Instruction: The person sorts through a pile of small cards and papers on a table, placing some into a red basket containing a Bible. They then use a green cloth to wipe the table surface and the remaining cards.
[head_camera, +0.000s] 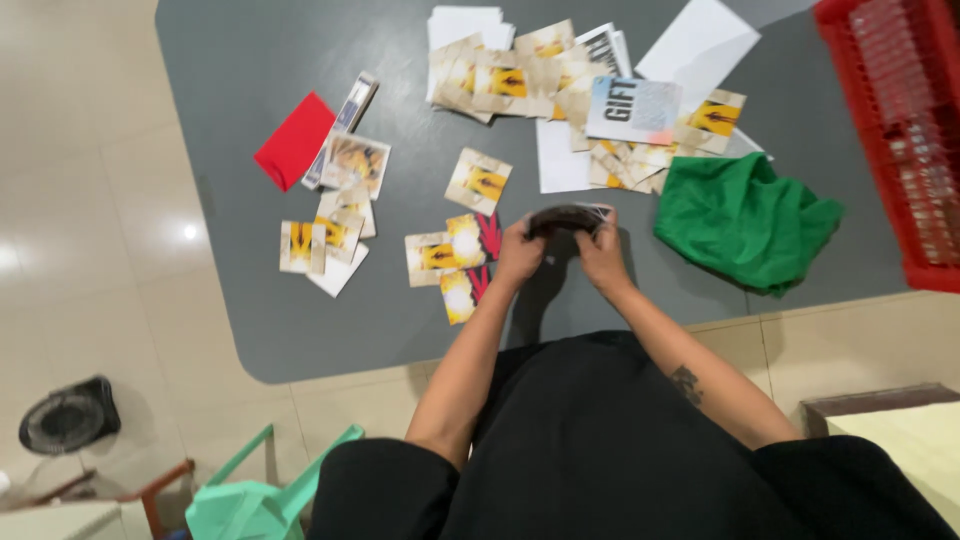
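Both hands closed on a small dark packet, mid-handling, above the near edge of the grey table (250, 330).

Left hand (520, 252) and right hand (603, 250) curled round the ends of the dark packet (568, 218), fingers wrapped, thumbs on top; lifted just over the tabletop, between loose yellow-and-tan cards (445, 255) to the left and a green cloth (745, 220) to the right. Likely step: working the packet open or squaring it up. Next move probably calling for a firm pinch at both ends. Red envelope (295, 140) well apart, far left.
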